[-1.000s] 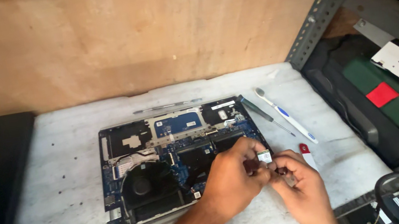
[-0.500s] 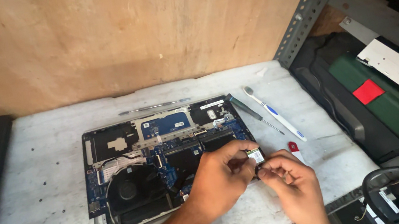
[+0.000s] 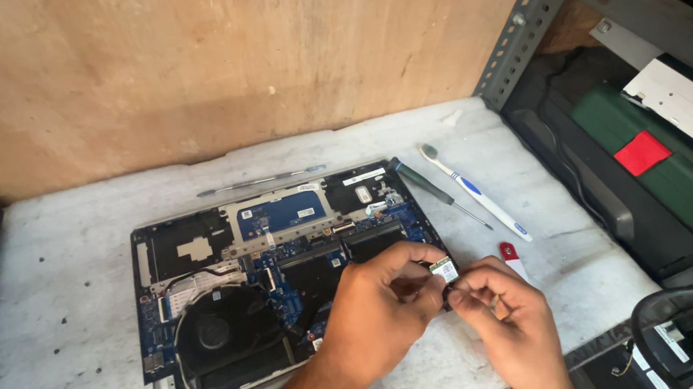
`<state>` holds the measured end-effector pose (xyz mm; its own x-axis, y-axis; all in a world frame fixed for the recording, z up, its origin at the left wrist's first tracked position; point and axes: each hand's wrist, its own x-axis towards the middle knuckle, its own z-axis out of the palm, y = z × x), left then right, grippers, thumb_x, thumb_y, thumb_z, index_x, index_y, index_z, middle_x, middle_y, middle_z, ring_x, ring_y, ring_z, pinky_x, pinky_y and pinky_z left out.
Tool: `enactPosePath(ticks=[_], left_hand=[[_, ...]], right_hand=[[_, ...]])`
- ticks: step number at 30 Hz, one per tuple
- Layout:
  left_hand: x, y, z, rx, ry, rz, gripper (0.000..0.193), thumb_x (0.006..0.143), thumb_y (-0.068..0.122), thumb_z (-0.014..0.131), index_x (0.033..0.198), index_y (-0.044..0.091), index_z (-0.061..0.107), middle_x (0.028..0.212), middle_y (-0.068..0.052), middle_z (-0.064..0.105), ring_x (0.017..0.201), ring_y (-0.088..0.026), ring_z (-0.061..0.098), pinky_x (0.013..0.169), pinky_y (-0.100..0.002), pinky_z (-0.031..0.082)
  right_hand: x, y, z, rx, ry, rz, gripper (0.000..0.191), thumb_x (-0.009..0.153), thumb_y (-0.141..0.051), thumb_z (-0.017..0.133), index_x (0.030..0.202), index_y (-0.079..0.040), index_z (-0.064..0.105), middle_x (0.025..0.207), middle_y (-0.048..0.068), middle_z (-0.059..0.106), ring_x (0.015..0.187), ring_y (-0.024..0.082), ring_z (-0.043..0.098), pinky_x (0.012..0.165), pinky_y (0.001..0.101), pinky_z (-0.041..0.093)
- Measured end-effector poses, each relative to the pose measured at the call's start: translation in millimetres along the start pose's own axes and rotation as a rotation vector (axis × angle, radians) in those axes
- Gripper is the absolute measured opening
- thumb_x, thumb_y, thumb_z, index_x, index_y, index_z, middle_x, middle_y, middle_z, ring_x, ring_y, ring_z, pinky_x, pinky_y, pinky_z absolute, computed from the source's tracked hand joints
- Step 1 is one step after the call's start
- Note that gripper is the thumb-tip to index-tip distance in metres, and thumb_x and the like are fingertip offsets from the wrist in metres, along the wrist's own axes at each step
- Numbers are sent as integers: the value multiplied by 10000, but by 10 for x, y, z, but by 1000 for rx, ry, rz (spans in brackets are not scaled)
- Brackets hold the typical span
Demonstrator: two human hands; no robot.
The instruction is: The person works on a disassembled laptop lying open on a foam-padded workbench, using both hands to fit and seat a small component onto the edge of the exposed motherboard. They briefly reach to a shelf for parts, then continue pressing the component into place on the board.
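An opened laptop base (image 3: 186,251) lies on the white worktable (image 3: 64,368), its blue circuit board and round black fan showing. Over its front right corner, my left hand (image 3: 381,312) pinches a small card with a white label (image 3: 443,269) between thumb and fingers. My right hand (image 3: 506,318) meets it from the right, fingertips closed on a thin dark wire at the card's edge. Both forearms come in from the bottom of the view.
A screwdriver (image 3: 441,194) and a white-and-blue toothbrush (image 3: 474,193) lie right of the laptop, with a small red-handled tool (image 3: 510,253) near my right hand. A thin metal pry tool (image 3: 259,180) rests behind the laptop. A plywood wall rises behind; metal shelving with stacked laptops stands right.
My hands stay together on the small card at the laptop's right front corner. The view has shifted slightly; nothing else has moved.
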<state>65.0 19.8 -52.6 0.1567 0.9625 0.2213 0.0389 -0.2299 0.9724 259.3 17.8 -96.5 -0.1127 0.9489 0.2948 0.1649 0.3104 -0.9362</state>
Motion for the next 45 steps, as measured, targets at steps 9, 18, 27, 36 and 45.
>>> enactPosePath(ticks=[9, 18, 27, 36, 45], left_hand=[[-3, 16, -3, 4, -3, -8, 251, 870, 65, 736, 1117, 25, 715, 850, -105, 802, 768, -97, 761, 732, -258, 633], [-4, -7, 4, 3, 9, 19, 243, 871, 57, 731, 1109, 14, 713, 851, -104, 804, 770, -92, 762, 741, -258, 635], [-6, -10, 7, -30, -6, 19, 226, 877, 54, 727, 1100, 17, 714, 855, -96, 805, 772, -77, 762, 728, -255, 642], [-6, -3, -2, 18, -4, 34, 212, 871, 53, 734, 1080, 18, 724, 841, -97, 807, 733, -95, 754, 700, -263, 624], [-14, -35, 6, -7, -4, 51, 218, 878, 39, 727, 1094, 11, 710, 840, -97, 803, 738, -76, 747, 696, -255, 629]], right_hand=[[-8, 29, 0, 9, -1, -32, 32, 881, 33, 705, 870, 7, 688, 899, 15, 608, 831, 90, 488, 759, 244, 380], [-9, 12, 16, 21, 10, -25, 48, 883, 15, 723, 868, 1, 680, 874, 15, 614, 814, 91, 493, 750, 249, 384], [-4, 19, 15, -11, 20, -7, 68, 885, 6, 733, 846, 2, 678, 855, 11, 607, 803, 91, 482, 739, 250, 380], [6, 37, 16, 5, 19, -24, 76, 888, 5, 725, 842, -2, 665, 840, 1, 579, 798, 86, 472, 731, 249, 378], [3, 48, 12, 24, 9, -16, 79, 884, 13, 727, 836, -3, 665, 826, 1, 575, 792, 89, 472, 734, 252, 380]])
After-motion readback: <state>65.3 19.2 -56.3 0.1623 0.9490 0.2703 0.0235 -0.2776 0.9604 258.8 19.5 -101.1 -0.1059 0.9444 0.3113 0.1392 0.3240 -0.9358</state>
